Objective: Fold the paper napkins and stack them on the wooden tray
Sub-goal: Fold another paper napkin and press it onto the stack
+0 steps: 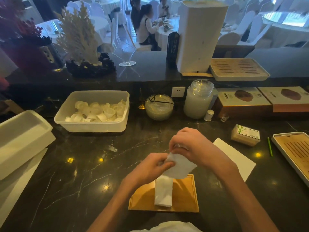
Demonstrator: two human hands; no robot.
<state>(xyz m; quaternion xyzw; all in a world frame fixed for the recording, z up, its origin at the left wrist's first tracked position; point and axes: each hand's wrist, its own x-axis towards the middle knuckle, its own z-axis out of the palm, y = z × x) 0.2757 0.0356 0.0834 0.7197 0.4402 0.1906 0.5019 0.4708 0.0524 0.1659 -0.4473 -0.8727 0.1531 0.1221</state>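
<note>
A small wooden tray (185, 195) lies on the dark marble counter right in front of me. On it rests a stack of folded white napkins (163, 192), a narrow strip lying lengthwise. Above the tray's far edge I hold a white paper napkin (179, 166) in the air, partly folded. My left hand (150, 166) pinches its left end. My right hand (192, 146) grips its upper end, fingers curled over the paper. A flat white sheet of unfolded napkins (237, 158) lies to the right of my hands.
A plastic tub of white cups (93, 113) stands at the back left, a white lidded box (21, 138) at far left. A glass bowl (159, 107) and jar (198, 99) stand behind. A toothpick box (245, 134), green pencil (270, 146) and slatted tray (294, 153) are right.
</note>
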